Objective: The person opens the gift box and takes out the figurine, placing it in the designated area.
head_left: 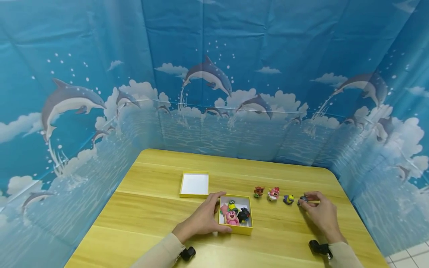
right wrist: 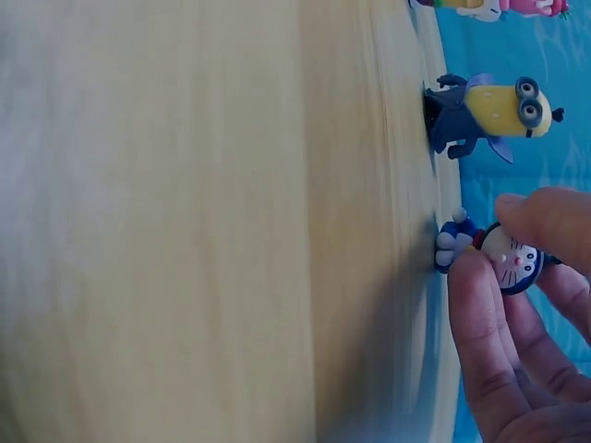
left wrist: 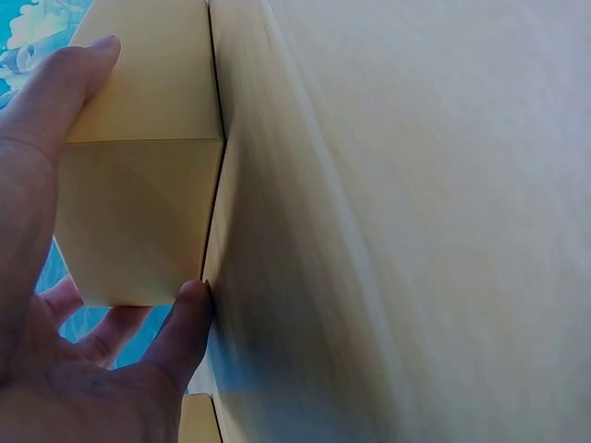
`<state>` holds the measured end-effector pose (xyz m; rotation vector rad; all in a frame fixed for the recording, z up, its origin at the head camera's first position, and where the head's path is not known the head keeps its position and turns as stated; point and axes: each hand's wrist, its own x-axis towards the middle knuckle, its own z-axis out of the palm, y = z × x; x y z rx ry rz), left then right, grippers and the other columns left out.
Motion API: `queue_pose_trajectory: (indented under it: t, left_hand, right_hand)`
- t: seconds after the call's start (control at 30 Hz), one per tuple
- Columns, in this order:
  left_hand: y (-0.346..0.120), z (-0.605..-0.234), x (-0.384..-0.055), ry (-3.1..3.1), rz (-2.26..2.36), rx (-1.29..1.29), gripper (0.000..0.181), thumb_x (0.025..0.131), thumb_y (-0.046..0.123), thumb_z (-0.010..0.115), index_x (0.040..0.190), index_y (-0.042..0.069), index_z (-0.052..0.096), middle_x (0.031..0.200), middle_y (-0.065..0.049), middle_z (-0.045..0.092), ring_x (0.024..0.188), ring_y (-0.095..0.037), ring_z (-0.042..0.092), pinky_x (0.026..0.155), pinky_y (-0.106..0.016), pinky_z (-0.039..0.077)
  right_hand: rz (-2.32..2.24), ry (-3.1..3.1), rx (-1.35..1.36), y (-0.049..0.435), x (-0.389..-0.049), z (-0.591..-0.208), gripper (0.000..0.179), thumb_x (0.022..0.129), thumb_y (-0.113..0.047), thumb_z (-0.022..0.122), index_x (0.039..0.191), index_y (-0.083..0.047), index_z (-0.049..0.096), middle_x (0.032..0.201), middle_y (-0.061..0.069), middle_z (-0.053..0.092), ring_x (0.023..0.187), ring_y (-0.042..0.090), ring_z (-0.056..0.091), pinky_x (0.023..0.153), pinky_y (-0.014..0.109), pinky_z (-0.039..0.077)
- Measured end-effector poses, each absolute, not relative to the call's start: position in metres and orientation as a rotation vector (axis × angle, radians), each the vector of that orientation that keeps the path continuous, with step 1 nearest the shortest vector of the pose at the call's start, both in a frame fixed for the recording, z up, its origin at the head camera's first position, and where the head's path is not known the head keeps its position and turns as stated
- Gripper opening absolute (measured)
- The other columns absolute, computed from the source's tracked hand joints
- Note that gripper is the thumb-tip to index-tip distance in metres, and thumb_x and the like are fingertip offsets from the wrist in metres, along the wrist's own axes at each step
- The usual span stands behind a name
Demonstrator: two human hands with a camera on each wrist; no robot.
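Observation:
My left hand (head_left: 202, 217) holds the open yellow box (head_left: 239, 229) from its left, thumb on the near wall and fingers toward the far one. Inside lie several toy figurines, among them a pink bear (head_left: 232, 217), a yellow one (head_left: 232, 204) and a dark one (head_left: 244, 215). At the right end of a figurine row, my right hand (head_left: 323, 214) pinches a blue-and-white cat figurine (right wrist: 512, 263) by its head, thumb and fingers on either side. The figurine stands upright at the tabletop. Beside it is a yellow-and-blue minion figurine (right wrist: 485, 109).
Left of the minion, the row continues with a bear figurine in white (head_left: 273, 194) and a reddish-brown figurine (head_left: 258, 192). A yellow box lid (head_left: 194, 184) lies inside-up behind my left hand. A dolphin-print curtain (head_left: 214, 126) surrounds the far side of the wooden table (head_left: 140, 212).

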<state>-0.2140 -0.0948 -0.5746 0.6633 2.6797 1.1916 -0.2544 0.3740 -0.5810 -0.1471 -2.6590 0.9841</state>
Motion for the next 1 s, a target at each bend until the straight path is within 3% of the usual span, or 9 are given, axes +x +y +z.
queue_pose_trajectory:
  t: [0.2,0.37,0.63,0.77,1.0]
  left_hand:
    - [-0.0946,-0.5751,-0.2132,2.673,1.196,0.666,0.131,0.084,0.068,0.101,0.184,0.024,0.029,0.178,-0.009,0.045,0.156,-0.03,0.059,0.129,-0.058,0.055]
    - [-0.0949,-0.576,-0.2138,2.673,1.199,0.672,0.131,0.084,0.068,0.102,0.184,0.024,0.03,0.178,-0.009,0.045,0.156,-0.03,0.059,0.13,-0.057,0.055]
    - [-0.0946,-0.5771,-0.2159,2.676,1.193,0.683,0.13,0.084,0.068,0.101,0.184,0.025,0.03,0.176,-0.008,0.046,0.149,-0.025,0.061,0.127,-0.055,0.056]
    - [-0.0947,-0.5761,-0.2151,2.67,1.197,0.678,0.13,0.084,0.068,0.101,0.184,0.025,0.03,0.177,-0.008,0.045,0.153,-0.027,0.06,0.128,-0.056,0.056]
    - [-0.0949,-0.5752,-0.2146,2.657,1.218,0.67,0.13,0.084,0.067,0.101,0.184,0.025,0.029,0.177,-0.011,0.045,0.156,-0.03,0.06,0.129,-0.057,0.055]
  right_hand:
    - [0.965,-2.688,-0.16,0.3728,-0.2566,-0.5827,0.042,0.102,-0.023,0.093,0.132,0.001,0.076,0.122,0.029,0.084,0.089,0.028,0.087,0.065,0.021,0.061]
    - [0.953,-2.712,-0.194,0.3724,-0.2574,-0.5838,0.043,0.103,-0.026,0.093,0.133,0.001,0.076,0.121,0.027,0.083,0.091,0.03,0.087,0.067,0.025,0.063]
    - [0.933,-2.698,-0.214,0.3741,-0.2568,-0.5815,0.042,0.102,-0.025,0.094,0.129,0.002,0.076,0.116,0.027,0.083,0.082,0.017,0.082,0.066,0.022,0.059]
    - [0.921,-2.7,-0.204,0.3771,-0.2552,-0.5817,0.043,0.102,-0.026,0.094,0.129,0.002,0.076,0.115,0.026,0.084,0.079,0.009,0.078,0.066,0.021,0.058]
    - [0.912,-2.727,-0.129,0.3798,-0.2515,-0.5817,0.057,0.103,-0.031,0.093,0.143,0.004,0.071,0.124,0.031,0.082,0.089,0.028,0.088,0.07,0.032,0.065]
